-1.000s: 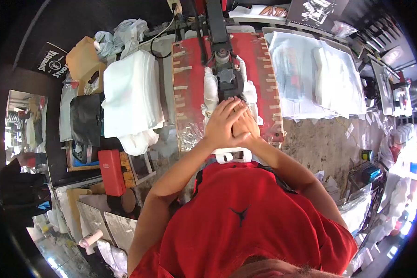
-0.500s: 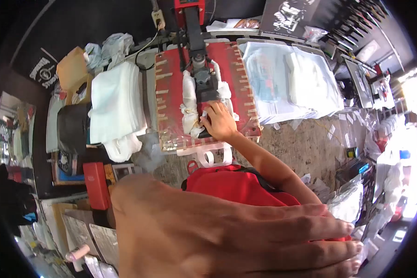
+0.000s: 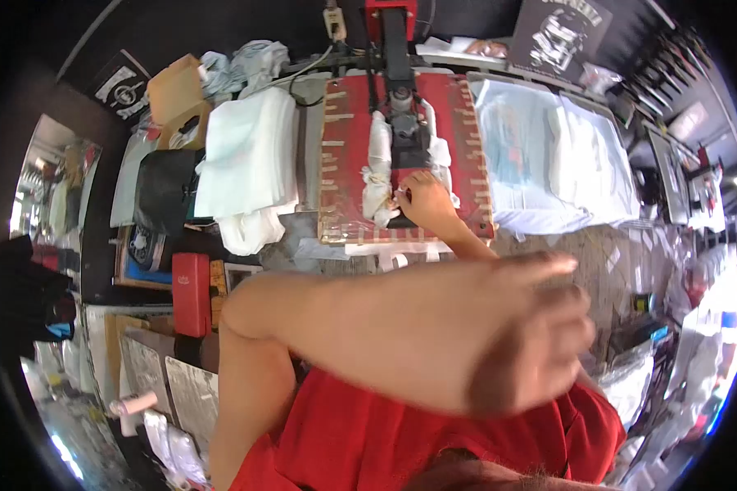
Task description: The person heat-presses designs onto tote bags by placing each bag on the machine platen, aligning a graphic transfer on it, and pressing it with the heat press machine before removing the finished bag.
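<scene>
A heat press with a red platen (image 3: 352, 106) stands ahead of me, strips of tape along its edges. Its black lever runs down the middle, between side bars (image 3: 377, 176) wrapped in white material. My right hand (image 3: 427, 200) is closed around the front of the press handle, which it partly hides. Across my red shirt (image 3: 344, 417) reaches my left forearm, bent at the elbow. My left hand (image 3: 540, 348) hangs in the air at the right, blurred by motion. One finger is stretched out, the others are loosely bent, and no object shows in it.
Left of the press lies a stack of white sheets (image 3: 246, 155), beside a black case (image 3: 168, 192) and an open cardboard box (image 3: 176, 90). A red box (image 3: 191, 295) is lower left. On the right, folded white fabric (image 3: 585, 151) rests on a covered board (image 3: 508, 196).
My left hand has swung away from close to the camera, its fingers going from straight to bent. The view has shifted left, while my right hand stays at the press handle.
</scene>
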The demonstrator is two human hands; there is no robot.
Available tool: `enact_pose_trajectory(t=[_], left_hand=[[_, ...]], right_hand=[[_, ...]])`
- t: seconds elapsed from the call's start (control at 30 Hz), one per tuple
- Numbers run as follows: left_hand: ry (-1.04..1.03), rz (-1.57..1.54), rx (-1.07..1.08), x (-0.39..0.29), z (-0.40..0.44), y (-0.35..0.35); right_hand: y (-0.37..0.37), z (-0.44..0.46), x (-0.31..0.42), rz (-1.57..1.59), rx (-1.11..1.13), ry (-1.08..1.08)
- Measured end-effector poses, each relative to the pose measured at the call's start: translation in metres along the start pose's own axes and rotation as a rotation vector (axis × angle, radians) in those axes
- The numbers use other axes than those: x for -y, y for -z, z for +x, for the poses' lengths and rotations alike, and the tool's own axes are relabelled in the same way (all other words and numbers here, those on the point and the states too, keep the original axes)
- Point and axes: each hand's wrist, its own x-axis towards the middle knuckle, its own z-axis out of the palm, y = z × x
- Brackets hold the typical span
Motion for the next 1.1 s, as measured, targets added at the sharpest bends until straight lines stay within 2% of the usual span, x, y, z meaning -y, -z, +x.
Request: enact_pose_trajectory(t=[0.03, 0.07, 0.1, 0.17, 0.2, 0.23, 0.3, 0.33, 0.37, 0.4, 0.43, 0.47, 0.7, 0.8, 0.9, 0.97, 1.1], left_hand=[[0.033, -0.167, 0.142, 0.014, -0.005, 0.002], [0.15, -0.223, 0.127, 0.03, -0.014, -0.002], [0.264, -0.277, 0.117, 0.049, -0.028, -0.011], [0.57, -0.236, 0.0, 0.103, -0.074, -0.035], [0.65, -0.15, -0.081, 0.129, -0.107, -0.058], [0.72, -0.063, -0.17, 0.158, -0.14, -0.082], [0.629, 0.076, -0.369, 0.188, -0.189, -0.13], [0.706, 0.166, -0.288, 0.196, -0.213, -0.149], [0.788, 0.247, -0.21, 0.195, -0.227, -0.163], [0.82, 0.216, -0.234, 0.19, -0.22, -0.162], [0.853, 0.183, -0.257, 0.187, -0.211, -0.159], [0.868, 0.21, -0.266, 0.188, -0.212, -0.163], [0.923, 0.178, -0.243, 0.186, -0.211, -0.159], [0.94, 0.136, -0.243, 0.183, -0.212, -0.155], [0.942, 0.108, -0.291, 0.184, -0.213, -0.158], [0.922, 0.103, -0.329, 0.187, -0.215, -0.161], [0.916, 0.151, -0.323, 0.187, -0.213, -0.159]], right_hand=[[0.008, 0.006, 0.01, -0.002, 0.111, -0.158], [0.012, 0.009, 0.018, -0.003, 0.217, -0.32], [0.009, 0.008, 0.017, 0.004, 0.208, -0.302], [-0.003, -0.002, 0.0, 0.114, -0.049, -0.091], [-0.006, -0.006, -0.009, 0.158, -0.183, 0.015], [-0.008, -0.015, -0.015, 0.153, -0.116, -0.008], [-0.004, -0.016, -0.005, 0.234, -0.104, -0.178], [-0.023, -0.014, -0.03, 0.037, -0.117, 0.014], [-0.028, -0.014, -0.035, 0.038, -0.143, 0.045], [-0.024, -0.014, -0.033, -0.142, 0.101, -0.022], [-0.018, -0.012, -0.025, -0.14, 0.09, -0.05], [-0.011, -0.011, -0.018, -0.062, -0.016, -0.021], [-0.021, -0.014, -0.033, -0.108, 0.031, 0.015], [-0.03, -0.015, -0.041, -0.075, -0.098, 0.13], [-0.026, -0.015, -0.036, 0.022, -0.131, 0.077], [-0.012, -0.016, -0.02, 0.161, -0.151, -0.087], [-0.015, -0.014, -0.024, 0.225, -0.158, -0.107]])
